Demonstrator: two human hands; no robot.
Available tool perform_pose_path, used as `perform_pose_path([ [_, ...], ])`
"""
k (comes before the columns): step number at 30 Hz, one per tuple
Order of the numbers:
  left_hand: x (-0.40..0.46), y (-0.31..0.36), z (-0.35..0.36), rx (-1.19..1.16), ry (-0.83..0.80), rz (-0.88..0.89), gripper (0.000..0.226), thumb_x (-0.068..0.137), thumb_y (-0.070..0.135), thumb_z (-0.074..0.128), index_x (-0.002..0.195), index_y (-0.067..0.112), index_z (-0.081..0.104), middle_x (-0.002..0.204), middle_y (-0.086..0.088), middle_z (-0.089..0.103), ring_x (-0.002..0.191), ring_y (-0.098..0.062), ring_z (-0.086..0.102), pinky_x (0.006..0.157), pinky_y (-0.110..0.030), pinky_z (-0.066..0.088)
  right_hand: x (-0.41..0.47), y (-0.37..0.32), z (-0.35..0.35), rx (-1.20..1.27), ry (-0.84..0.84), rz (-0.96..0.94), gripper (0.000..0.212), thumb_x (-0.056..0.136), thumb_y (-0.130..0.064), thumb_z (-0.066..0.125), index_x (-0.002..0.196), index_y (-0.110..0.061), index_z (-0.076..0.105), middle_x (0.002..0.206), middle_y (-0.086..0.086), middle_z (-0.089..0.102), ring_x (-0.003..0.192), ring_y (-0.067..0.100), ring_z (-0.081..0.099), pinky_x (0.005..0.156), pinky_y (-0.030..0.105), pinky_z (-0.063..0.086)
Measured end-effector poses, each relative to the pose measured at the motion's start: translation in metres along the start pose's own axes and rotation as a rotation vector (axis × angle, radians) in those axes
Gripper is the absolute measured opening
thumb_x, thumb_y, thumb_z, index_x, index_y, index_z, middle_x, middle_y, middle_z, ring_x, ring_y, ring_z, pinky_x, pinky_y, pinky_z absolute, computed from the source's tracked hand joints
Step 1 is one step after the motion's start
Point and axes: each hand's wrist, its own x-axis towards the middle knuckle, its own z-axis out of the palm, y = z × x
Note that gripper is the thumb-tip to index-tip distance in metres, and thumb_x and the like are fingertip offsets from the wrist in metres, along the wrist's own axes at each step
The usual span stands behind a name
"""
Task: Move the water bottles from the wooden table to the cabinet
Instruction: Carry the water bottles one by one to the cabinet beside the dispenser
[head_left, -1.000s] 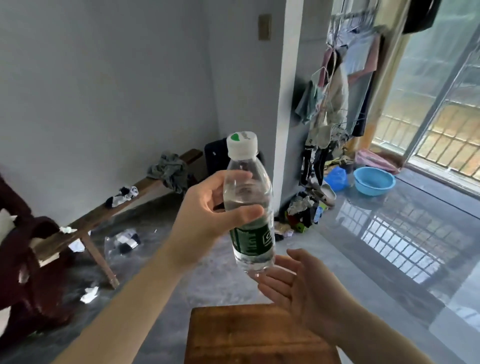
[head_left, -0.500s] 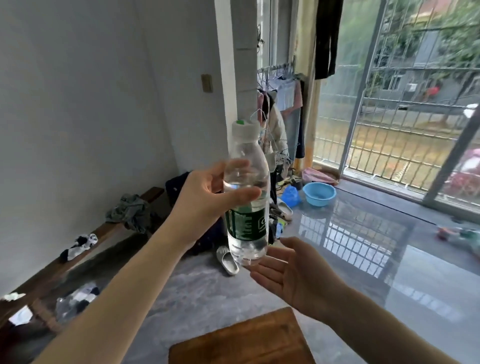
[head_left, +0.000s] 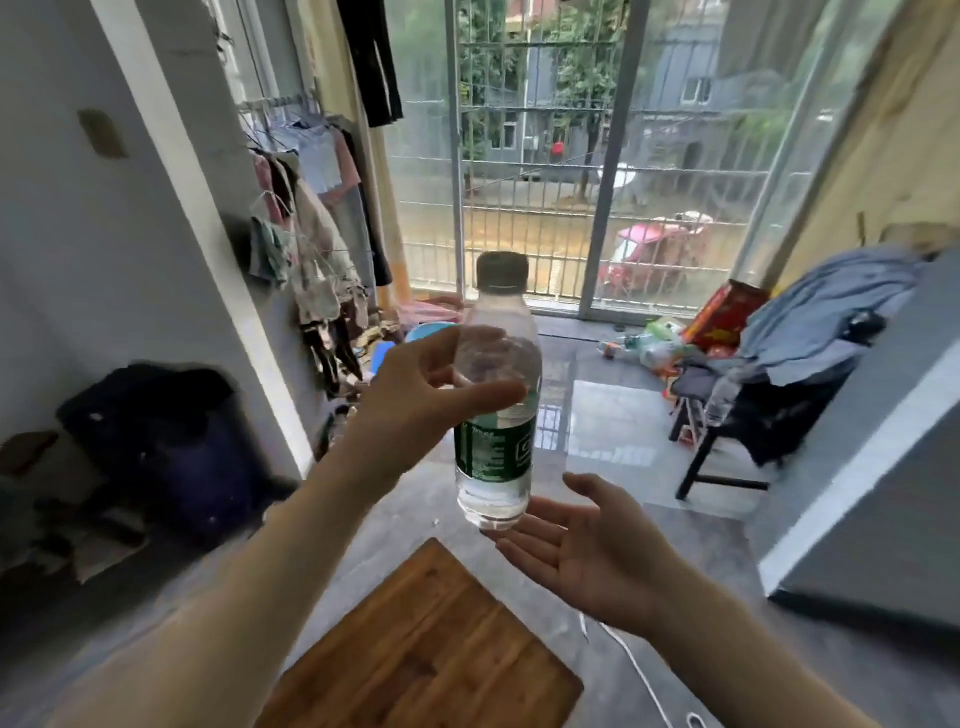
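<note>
So the left hand (head_left: 415, 400) has the water bottle (head_left: 496, 405) pinched around its upper body, thumb across the front and fingers wrapped behind, just above the green label. The bottle is upright, cap on, held in the air past the far edge of the wooden table (head_left: 415, 649), so it's already off the table. The right hand (head_left: 582, 545) is open, palm up, fingers spread, sitting just under and slightly right of the bottle's base. I can't tell if the fingertips actually touch the bottom or just hover close.

The grey box on the right (head_left: 872, 493) could be the cabinet, but only a corner shows, so I'm guessing there.

What could go wrong, in my opinion:

- That grip is high up on a smooth, tapering part of the plastic. If it's only a light pinch, the bottle could slide down through the fingers. The open palm below looks like the backup for exactly that.
- The frame is pretty blurry, which suggests the head is turning. Swinging toward the right with the bottle out front could clip it on the corner of that grey box.
- There's a white cord (head_left: 639, 670) on the floor to the right of the table, and a cluttered chair (head_left: 753, 415) further off. Easy trip hazard if the person steps that way without looking down.
</note>
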Motion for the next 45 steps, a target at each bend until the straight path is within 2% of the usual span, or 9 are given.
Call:
perform_pose_path([
  [3,0.007,0.011,0.054,-0.035,-0.144,0.018,0.055,0.053,0.036,0.097,0.102,0.038,0.071,0.103,0.008,0.079,0.106,-0.021,0.072,0.097,-0.046,0.057,-0.042,-0.009,-0.039,0.104,0.067,-0.104,0.055,0.097,-0.034,0.047,0.131,0.009,0.051,0.124,0.032,0.063,0.107,0.044,0.067,0.081,0.051,0.059],
  [8,0.009,0.045,0.156,-0.106,-0.399,0.072,0.053,0.050,0.045,0.087,0.098,0.040,0.066,0.090,0.028,0.075,0.089,0.006,0.071,0.067,-0.012,0.055,-0.122,-0.018,-0.096,0.202,0.172,-0.281,0.055,0.094,-0.033,0.047,0.127,0.011,0.056,0.124,0.031,0.064,0.116,0.041,0.063,0.085,0.048,0.057],
  [10,0.004,0.061,0.199,-0.134,-0.486,0.095,0.048,0.054,0.044,0.086,0.098,0.039,0.067,0.091,0.029,0.075,0.089,0.008,0.070,0.063,-0.009,0.054,-0.158,-0.017,-0.121,0.230,0.217,-0.350,0.056,0.090,-0.032,0.048,0.125,0.011,0.058,0.124,0.031,0.064,0.117,0.040,0.062,0.085,0.047,0.057],
  [14,-0.020,0.094,0.289,-0.190,-0.658,0.135,0.042,0.063,0.038,0.088,0.101,0.035,0.071,0.099,0.016,0.078,0.092,-0.001,0.073,0.065,-0.011,0.056,-0.237,-0.004,-0.173,0.319,0.304,-0.482,0.056,0.095,-0.032,0.043,0.125,0.012,0.059,0.123,0.033,0.064,0.098,0.041,0.070,0.079,0.047,0.059],
  [18,-0.065,0.126,0.378,-0.261,-0.818,0.162,0.036,0.073,0.017,0.089,0.102,0.031,0.073,0.098,0.007,0.080,0.091,-0.006,0.076,0.070,-0.012,0.055,-0.320,0.018,-0.222,0.373,0.394,-0.598,0.058,0.090,-0.031,0.045,0.124,0.014,0.059,0.125,0.033,0.062,0.101,0.041,0.066,0.082,0.042,0.058],
  [23,-0.132,0.163,0.470,-0.347,-0.975,0.183,0.048,0.063,0.029,0.087,0.108,0.023,0.074,0.100,0.001,0.080,0.092,-0.010,0.077,0.072,-0.013,0.055,-0.413,0.050,-0.276,0.439,0.515,-0.688,0.062,0.100,-0.038,0.034,0.127,0.014,0.057,0.123,0.032,0.064,0.097,0.039,0.067,0.082,0.039,0.057],
  [29,-0.194,0.197,0.556,-0.401,-1.155,0.191,0.051,0.067,0.019,0.092,0.113,0.007,0.072,0.099,-0.005,0.080,0.089,-0.011,0.077,0.073,-0.015,0.055,-0.498,0.093,-0.316,0.582,0.583,-0.825,0.062,0.101,-0.037,0.037,0.131,0.015,0.053,0.130,0.034,0.058,0.100,0.041,0.063,0.090,0.042,0.051],
  [34,-0.237,0.221,0.611,-0.398,-1.316,0.245,0.054,0.063,0.038,0.088,0.111,0.018,0.074,0.100,-0.003,0.080,0.096,-0.018,0.077,0.081,-0.023,0.057,-0.544,0.128,-0.338,0.667,0.622,-0.942,0.061,0.100,-0.035,0.037,0.131,0.016,0.052,0.132,0.036,0.056,0.110,0.041,0.059,0.090,0.042,0.052],
  [45,-0.300,0.258,0.708,-0.455,-1.676,0.365,0.040,0.065,0.042,0.086,0.104,0.041,0.076,0.101,0.005,0.080,0.096,-0.014,0.076,0.081,-0.022,0.059,-0.604,0.162,-0.367,0.899,0.742,-1.141,0.061,0.101,-0.038,0.037,0.129,0.014,0.052,0.127,0.034,0.061,0.124,0.043,0.056,0.084,0.043,0.056],
])
